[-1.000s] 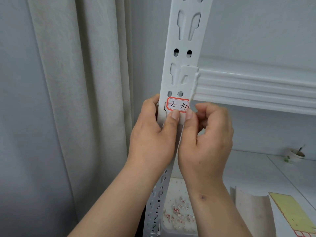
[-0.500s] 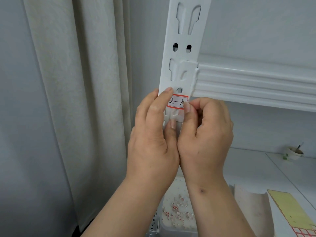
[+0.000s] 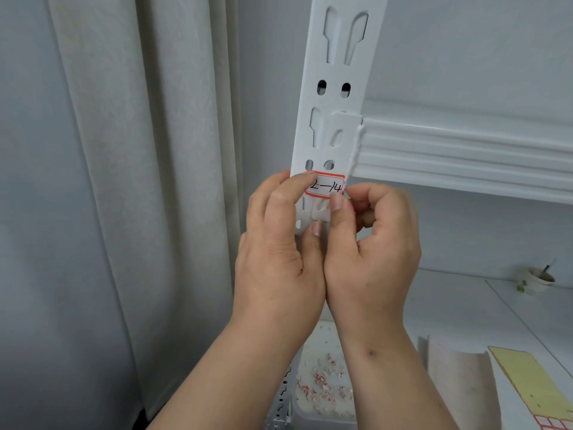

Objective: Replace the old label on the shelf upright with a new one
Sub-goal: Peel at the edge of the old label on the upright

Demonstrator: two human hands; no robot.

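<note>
The label (image 3: 328, 188), a white sticker with a red border and "2—14" handwritten on it, sat on the front face of the white shelf upright (image 3: 338, 97), just below a pair of small holes and level with the underside of the shelf beam (image 3: 465, 156); its long axis ran across the upright, side to side. The left hand (image 3: 279, 243) lay over its left end, forefinger curled across that edge and pressing it to the metal, thumb resting on the upright lower down. The right hand (image 3: 372, 249) came at it from below and to the right, thumb tip touching the lower right corner, the other fingers curled into the palm (whether they held anything there could not be told). Both hands were about equally near, so any smoothing would probably run along the label's length, left to right. Further out hung a pale curtain (image 3: 139, 181); below, a tray of paper scraps (image 3: 322, 389) and a yellow label sheet (image 3: 533, 386) lay on the tabletop (image 3: 465, 305).
</note>
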